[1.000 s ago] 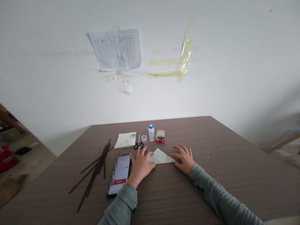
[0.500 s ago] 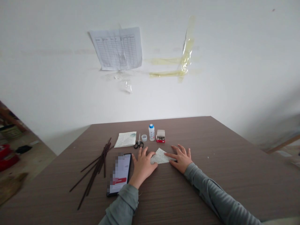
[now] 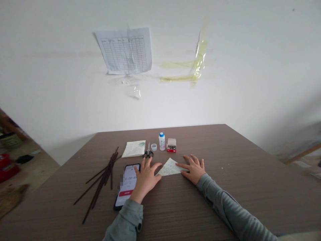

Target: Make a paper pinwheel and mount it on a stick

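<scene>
A pale patterned sheet folded into a triangle [image 3: 170, 167] lies flat on the brown table between my hands, its peak pointing away from me. The fingers of my right hand [image 3: 193, 169] are spread, with the index finger and thumb resting on the triangle's right corner. My left hand [image 3: 145, 175], also with fingers apart, is at the left corner; whether it touches the sheet I cannot tell. Under and beside that hand lies a phone [image 3: 125, 190] with a lit timer screen, partly covered by the fingers.
Behind the triangle stand a blue-capped white bottle [image 3: 162, 142], a small red box of metal pieces [image 3: 171, 146], a clear cup [image 3: 153, 147] and black-handled scissors [image 3: 148, 153]. A folded pale sheet [image 3: 134, 149] and several dark thin sticks [image 3: 105, 177] lie at left. Behind is a wall [image 3: 175, 107].
My left hand has slid left, baring more of the triangle's left side and covering part of the phone. My right hand has stayed at the right corner.
</scene>
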Motion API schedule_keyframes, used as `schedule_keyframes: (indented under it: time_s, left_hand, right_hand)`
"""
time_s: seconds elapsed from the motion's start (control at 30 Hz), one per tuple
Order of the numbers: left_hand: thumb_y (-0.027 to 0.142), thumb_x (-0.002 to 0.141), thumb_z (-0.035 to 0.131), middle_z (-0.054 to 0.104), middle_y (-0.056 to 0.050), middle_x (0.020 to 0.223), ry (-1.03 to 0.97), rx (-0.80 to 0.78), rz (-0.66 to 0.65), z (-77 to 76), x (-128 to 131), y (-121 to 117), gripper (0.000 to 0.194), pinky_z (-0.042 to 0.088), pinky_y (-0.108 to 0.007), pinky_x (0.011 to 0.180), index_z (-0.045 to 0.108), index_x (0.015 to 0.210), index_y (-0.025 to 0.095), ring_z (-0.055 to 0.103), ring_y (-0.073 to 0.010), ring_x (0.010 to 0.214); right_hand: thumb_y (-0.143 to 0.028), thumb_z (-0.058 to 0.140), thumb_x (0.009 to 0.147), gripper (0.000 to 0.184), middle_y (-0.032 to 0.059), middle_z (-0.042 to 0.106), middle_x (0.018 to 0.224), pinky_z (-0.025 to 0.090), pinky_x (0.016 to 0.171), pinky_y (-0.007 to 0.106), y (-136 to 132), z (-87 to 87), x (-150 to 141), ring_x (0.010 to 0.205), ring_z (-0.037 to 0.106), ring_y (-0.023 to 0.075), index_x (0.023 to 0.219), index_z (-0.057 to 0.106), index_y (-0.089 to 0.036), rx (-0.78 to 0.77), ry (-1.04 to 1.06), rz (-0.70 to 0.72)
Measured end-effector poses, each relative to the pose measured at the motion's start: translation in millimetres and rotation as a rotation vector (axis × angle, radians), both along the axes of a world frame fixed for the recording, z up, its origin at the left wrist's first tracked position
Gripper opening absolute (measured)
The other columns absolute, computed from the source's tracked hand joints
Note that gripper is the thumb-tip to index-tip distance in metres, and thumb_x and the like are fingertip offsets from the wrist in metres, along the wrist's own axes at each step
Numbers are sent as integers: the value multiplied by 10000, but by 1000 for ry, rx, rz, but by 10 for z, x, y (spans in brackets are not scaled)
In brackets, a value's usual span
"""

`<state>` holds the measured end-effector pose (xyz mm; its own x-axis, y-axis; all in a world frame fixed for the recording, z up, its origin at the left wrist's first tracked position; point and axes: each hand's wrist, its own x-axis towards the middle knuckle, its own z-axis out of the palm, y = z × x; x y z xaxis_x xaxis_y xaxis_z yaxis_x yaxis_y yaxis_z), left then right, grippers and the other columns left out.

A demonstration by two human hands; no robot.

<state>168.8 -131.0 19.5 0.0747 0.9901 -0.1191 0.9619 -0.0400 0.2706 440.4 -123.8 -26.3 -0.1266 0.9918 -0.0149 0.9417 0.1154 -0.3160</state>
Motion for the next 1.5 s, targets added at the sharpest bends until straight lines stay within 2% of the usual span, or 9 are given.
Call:
schedule_keyframes:
  time_s: [0.27, 0.5, 0.7, 0.83, 0.97, 1.1, 1.23, 1.5]
  left_hand:
    - [239, 1142, 782, 505, -72, 2121, 38, 10, 12, -15, -135, -15, 668, 289, -989, 1532, 835, 1766, 470, 303, -567, 2016]
    - [226, 1117, 796, 521, -73, 2112, 46, 31, 35, -24, -255, 2, 724, 306, -1011, 1509, 812, 1786, 501, 321, -587, 2004]
    - [161, 1096, 798, 570, -113, 2079, 36, 94, 14, -123, -261, 43, 737, 337, -1017, 1495, 832, 1771, 455, 381, -589, 1981]
    - [155, 1157, 752, 676, -125, 1997, 12, 160, -2, -206, -107, 49, 603, 392, -983, 1504, 905, 1676, 421, 478, -538, 1945]
    - [231, 1195, 783, 738, -156, 1933, 5, 204, -39, -262, 31, 26, 448, 388, -986, 1510, 958, 1587, 362, 541, -545, 1904]
    - [196, 1139, 862, 804, -149, 1859, -13, 224, -30, -310, 71, 15, 449, 416, -964, 1515, 979, 1540, 359, 572, -546, 1885]
    - [186, 1137, 874, 834, -133, 1824, -27, 227, -2, -349, 73, 19, 444, 402, -954, 1532, 983, 1528, 367, 589, -527, 1880]
    - [186, 1157, 845, 838, -135, 1817, -33, 234, -8, -363, 72, 3, 434, 419, -955, 1521, 980, 1527, 369, 607, -522, 1865]
  right_hand:
    - [-396, 734, 1209, 601, -29, 519, 2105, 238, 1567, 952, 78, -3, -28, 2008, 311, 504, 1764, 797, -620, -92, -45, -28]
    - [-410, 753, 1195, 607, -29, 536, 2095, 240, 1559, 960, 96, -55, -1, 2003, 311, 513, 1760, 800, -627, -78, -36, -22]
    - [-378, 738, 1207, 601, -13, 540, 2093, 252, 1554, 967, 79, -67, 3, 1998, 340, 503, 1755, 806, -614, -56, -30, -12]
    - [-348, 740, 1193, 594, 5, 573, 2072, 286, 1556, 952, 42, -67, 3, 1978, 384, 500, 1729, 842, -580, -12, -12, -5]
    - [-339, 758, 1167, 598, 33, 633, 2028, 311, 1551, 936, 19, -114, 13, 1945, 434, 501, 1719, 865, -542, 39, 17, -10]
    - [-358, 822, 1116, 613, 65, 739, 1924, 376, 1536, 888, 15, -214, 28, 1894, 507, 508, 1708, 883, -504, 133, 66, -54]
    - [-358, 832, 1082, 508, 94, 811, 1823, 421, 1512, 860, 21, -284, 72, 1842, 565, 511, 1562, 974, -447, 196, 101, -77]
    - [-156, 790, 979, 594, 83, 878, 1710, 508, 1469, 769, 107, -360, 292, 1764, 656, 479, 1451, 1021, -433, 262, 162, -63]
